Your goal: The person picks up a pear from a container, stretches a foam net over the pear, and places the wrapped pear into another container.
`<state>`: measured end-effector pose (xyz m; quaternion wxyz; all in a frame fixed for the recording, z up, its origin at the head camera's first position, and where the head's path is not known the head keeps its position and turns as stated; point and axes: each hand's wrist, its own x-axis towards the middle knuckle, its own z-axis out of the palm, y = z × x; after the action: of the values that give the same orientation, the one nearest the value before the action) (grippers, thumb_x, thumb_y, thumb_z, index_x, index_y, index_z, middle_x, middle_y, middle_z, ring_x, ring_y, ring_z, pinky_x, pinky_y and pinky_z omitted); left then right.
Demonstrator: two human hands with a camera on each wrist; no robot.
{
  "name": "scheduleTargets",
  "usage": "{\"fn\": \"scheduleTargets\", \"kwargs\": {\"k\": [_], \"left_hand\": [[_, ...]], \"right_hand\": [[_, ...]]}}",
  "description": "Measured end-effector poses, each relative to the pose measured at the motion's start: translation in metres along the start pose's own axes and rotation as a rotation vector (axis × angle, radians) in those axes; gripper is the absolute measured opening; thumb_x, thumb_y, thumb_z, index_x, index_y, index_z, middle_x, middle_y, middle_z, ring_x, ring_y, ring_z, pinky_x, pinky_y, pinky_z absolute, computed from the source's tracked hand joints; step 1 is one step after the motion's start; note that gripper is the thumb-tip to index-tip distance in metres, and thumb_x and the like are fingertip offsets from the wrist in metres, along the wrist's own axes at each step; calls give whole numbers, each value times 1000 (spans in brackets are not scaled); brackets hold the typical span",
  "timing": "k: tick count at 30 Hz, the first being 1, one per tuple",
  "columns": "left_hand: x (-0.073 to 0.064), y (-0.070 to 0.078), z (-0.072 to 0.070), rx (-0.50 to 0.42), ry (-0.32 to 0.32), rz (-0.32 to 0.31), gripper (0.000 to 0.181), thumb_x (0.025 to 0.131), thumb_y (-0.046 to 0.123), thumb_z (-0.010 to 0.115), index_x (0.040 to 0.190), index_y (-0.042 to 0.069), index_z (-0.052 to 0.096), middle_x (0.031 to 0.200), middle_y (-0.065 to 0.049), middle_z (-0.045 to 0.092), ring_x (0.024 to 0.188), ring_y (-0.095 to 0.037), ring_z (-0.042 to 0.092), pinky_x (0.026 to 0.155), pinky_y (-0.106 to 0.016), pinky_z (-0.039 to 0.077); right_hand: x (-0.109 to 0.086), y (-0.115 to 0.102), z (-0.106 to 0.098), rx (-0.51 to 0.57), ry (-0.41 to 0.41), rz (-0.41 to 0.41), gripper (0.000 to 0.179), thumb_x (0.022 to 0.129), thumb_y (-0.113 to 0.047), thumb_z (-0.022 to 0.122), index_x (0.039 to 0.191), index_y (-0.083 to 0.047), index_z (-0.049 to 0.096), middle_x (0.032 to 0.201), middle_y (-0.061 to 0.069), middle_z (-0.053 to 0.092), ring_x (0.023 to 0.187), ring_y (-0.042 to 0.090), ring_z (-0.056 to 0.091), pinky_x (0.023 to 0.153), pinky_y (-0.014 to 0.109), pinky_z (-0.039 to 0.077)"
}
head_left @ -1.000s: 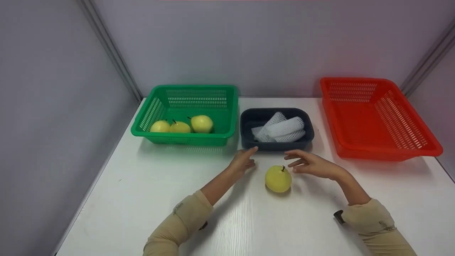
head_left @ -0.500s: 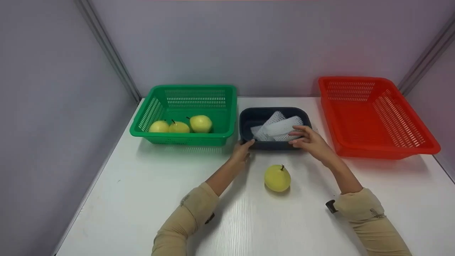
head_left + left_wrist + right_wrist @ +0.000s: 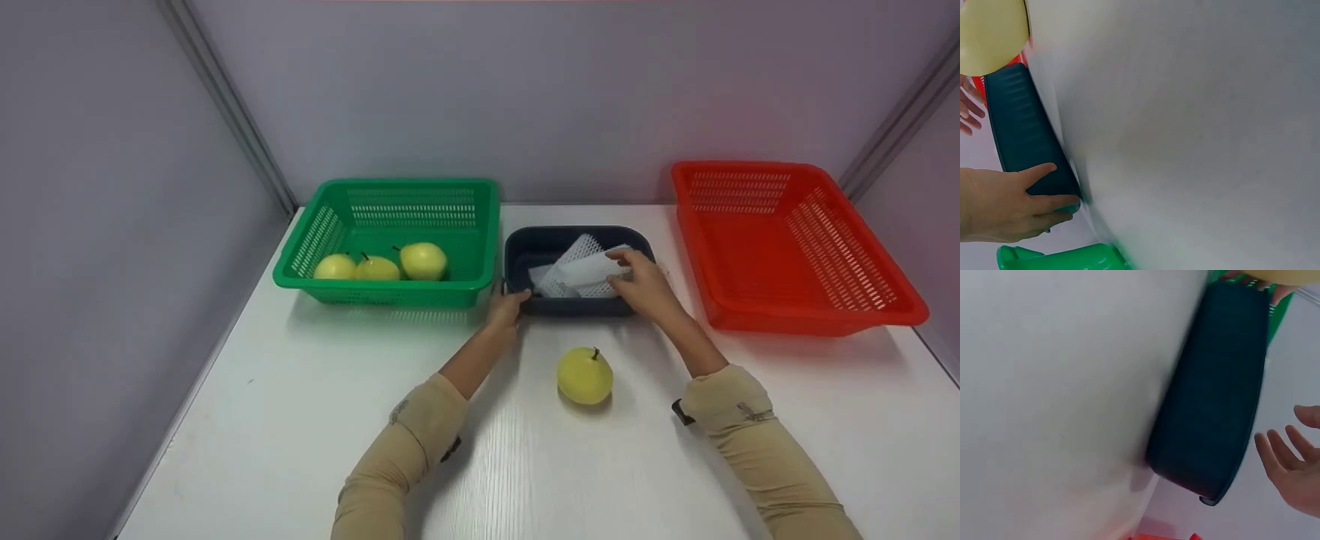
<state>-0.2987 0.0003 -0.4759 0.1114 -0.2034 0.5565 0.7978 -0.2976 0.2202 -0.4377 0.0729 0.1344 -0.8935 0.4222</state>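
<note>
A dark blue plastic container [image 3: 577,307] stands in the middle, with several white foam net sleeves [image 3: 581,274] lying across each other inside. My left hand [image 3: 505,309] holds its near left corner. In the left wrist view, the left hand's thumb [image 3: 1041,171] lies on the front wall and the other fingers reach round the end. My right hand [image 3: 646,289] hovers over the container's right side, thumb and fingers spread apart at the end of the top sleeve. A yellow pear [image 3: 585,376] sits on the white table in front of the container.
On the left a green basket [image 3: 397,295] holds three yellow pears [image 3: 424,261]. A red basket [image 3: 817,324] stands on the right. Grey-white panels [image 3: 585,97] enclose the table at the back and sides.
My right hand has moved from beside the pear up and forward to the foam sleeves. My left hand has gone from just short of the container to its left corner. The pear stays put.
</note>
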Motion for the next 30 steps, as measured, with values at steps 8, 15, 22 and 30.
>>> {"fn": "scheduleTargets", "kwargs": {"k": [8, 15, 22, 30], "left_hand": [[16, -5, -1, -9, -20, 4, 70, 88, 2, 56, 147, 12, 20, 147, -11, 25, 131, -26, 28, 102, -37, 29], [-8, 9, 2, -26, -25, -14, 66, 91, -2, 51, 147, 8, 17, 148, -15, 20, 132, -27, 25, 101, -38, 30], [-7, 8, 0, -48, -28, 0, 67, 90, -2, 51, 147, 8, 18, 148, -14, 20, 132, -27, 24, 102, -38, 28], [13, -7, 3, 36, 35, 39, 70, 87, 3, 59, 146, 13, 23, 147, -12, 25, 129, -27, 31, 95, -36, 38]], "right_hand": [[21, 21, 11, -245, 9, -173, 43, 75, 10, 60, 118, 9, 53, 126, 28, 46, 118, 43, 37, 99, 51, 25], [27, 39, 18, -330, -13, -235, 44, 73, 11, 54, 117, 6, 57, 117, 25, 55, 113, 43, 43, 98, 49, 27], [27, 42, 20, -219, -18, -108, 26, 80, 6, 60, 106, 3, 64, 108, 23, 58, 104, 39, 48, 92, 50, 33], [27, 42, 19, -101, 66, -90, 14, 83, 7, 60, 96, 5, 65, 92, 20, 59, 89, 34, 53, 82, 46, 42]]}}
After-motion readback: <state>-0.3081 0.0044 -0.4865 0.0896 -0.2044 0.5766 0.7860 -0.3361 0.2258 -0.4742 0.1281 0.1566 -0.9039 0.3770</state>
